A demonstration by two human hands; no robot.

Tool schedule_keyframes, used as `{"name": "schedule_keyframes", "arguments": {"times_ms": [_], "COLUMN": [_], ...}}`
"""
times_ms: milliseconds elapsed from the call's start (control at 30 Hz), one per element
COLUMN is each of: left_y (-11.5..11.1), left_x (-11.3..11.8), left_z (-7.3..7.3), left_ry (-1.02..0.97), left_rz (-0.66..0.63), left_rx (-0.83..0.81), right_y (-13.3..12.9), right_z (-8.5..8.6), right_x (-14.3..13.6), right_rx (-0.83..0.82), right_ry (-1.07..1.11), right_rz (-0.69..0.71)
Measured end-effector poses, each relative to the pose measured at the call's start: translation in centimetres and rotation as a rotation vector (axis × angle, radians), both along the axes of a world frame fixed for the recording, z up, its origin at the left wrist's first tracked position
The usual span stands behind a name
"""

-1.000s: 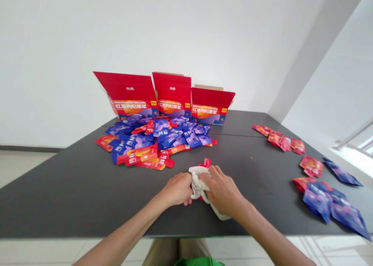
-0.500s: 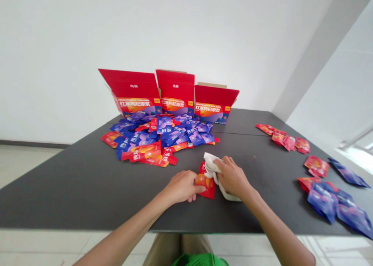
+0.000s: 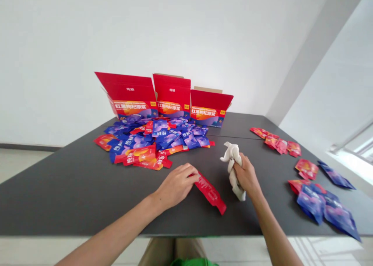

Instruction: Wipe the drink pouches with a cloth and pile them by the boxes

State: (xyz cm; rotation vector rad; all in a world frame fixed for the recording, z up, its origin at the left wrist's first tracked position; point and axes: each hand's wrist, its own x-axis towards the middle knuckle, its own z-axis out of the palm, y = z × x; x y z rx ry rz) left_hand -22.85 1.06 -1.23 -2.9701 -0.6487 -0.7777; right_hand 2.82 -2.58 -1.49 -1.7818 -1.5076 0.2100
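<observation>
Pinched in my left hand (image 3: 179, 183) is one end of a red pouch (image 3: 211, 194), tilted on edge just over the table, its far end pointing toward the near right. My right hand (image 3: 247, 175) is closed round a crumpled white cloth (image 3: 232, 161), held to the right of the pouch and apart from it. Beyond my hands lies a heap of blue and red pouches (image 3: 140, 141) in front of three cartons with raised lids.
Three red cartons, the left (image 3: 131, 95), middle (image 3: 172, 95) and right (image 3: 208, 106), stand at the back by the white wall. Along the right of the dark table (image 3: 72, 196) lie red pouches (image 3: 281, 145) and blue pouches (image 3: 339, 213) in loose groups.
My left hand has turned the red pouch up from lying flat. My right hand has lifted the cloth off the pouch and moved right.
</observation>
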Motion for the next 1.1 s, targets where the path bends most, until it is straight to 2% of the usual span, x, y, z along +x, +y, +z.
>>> {"name": "schedule_keyframes", "arguments": {"times_ms": [67, 167, 233, 300, 367, 433, 667, 733, 833, 900, 1100], "left_y": [-0.2, -0.6, -0.8, -1.1, -1.3, -1.4, -1.0, -0.9, -0.9, -0.9, -0.9], "left_x": [0.4, 0.7, 0.6, 0.5, 0.3, 0.3, 0.4, 0.4, 0.3, 0.3, 0.4], "left_z": [-0.4, -1.0, -1.2, -1.3, -1.3, -1.4, -2.0, -2.0, -2.1, -2.1, -2.1], "left_ry": [0.091, 0.156, 0.170, 0.163, 0.147, 0.134, 0.048, 0.046, 0.055, 0.065, 0.075], "left_rz": [-0.054, -0.087, -0.089, -0.077, -0.055, -0.042, -0.088, -0.095, -0.087, -0.070, -0.045], "left_rx": [-0.026, -0.023, -0.007, 0.013, 0.026, 0.031, 0.030, 0.040, 0.050, 0.035, -0.044], "right_y": [-1.3, -3.3, -4.1, -4.4, -4.6, -5.0, -7.6, -7.4, -6.5, -6.2, -7.4], "right_z": [0.2, 0.5, 0.8, 1.1, 1.4, 1.8, 3.8, 3.9, 3.5, 3.4, 4.6], "right_x": [-1.7, -4.8, -6.3, -6.9, -6.8, -6.6, -5.5, -5.3, -5.5, -5.6, -4.5], "right_rx": [-0.036, -0.166, -0.230, -0.292, -0.340, -0.355, -0.376, -0.389, -0.356, -0.343, -0.454], "right_ry": [-0.083, -0.273, -0.367, -0.417, -0.455, -0.497, -0.561, -0.563, -0.561, -0.557, -0.606], "right_rz": [0.061, 0.232, 0.245, 0.185, 0.151, 0.197, 0.578, 0.589, 0.480, 0.463, 0.713]}}
